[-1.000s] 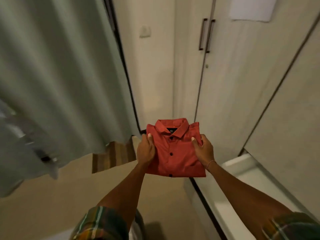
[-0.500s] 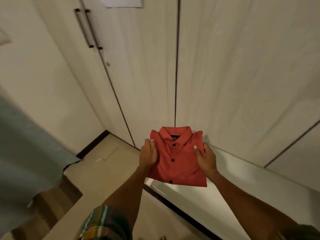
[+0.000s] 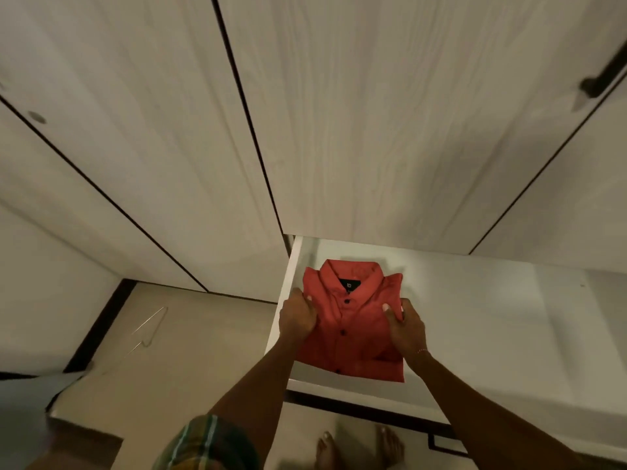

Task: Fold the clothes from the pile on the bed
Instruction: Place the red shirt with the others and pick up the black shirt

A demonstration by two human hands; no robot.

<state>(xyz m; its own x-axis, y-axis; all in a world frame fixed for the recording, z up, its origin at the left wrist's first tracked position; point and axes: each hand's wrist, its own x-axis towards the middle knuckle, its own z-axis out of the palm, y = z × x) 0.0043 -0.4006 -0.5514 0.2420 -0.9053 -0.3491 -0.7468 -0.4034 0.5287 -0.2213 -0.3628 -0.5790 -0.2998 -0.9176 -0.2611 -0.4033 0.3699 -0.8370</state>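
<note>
While both hands gripped it, the folded red shirt (image 3: 353, 320) sat between the fingers, over the open white drawer (image 3: 475, 320). The left hand (image 3: 297, 317) curled round its left edge, fingers tucked beneath; the right hand (image 3: 403, 327) pinched the right edge, thumb on top. Smooth cloth formed a neat rectangle with dark buttons and a stiff collar beyond the fingertips. Farther off stood pale, wood-grained wardrobe doors (image 3: 339, 113).

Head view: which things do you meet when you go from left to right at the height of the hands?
Hanger → left hand → red shirt → right hand → bare drawer floor.
</note>
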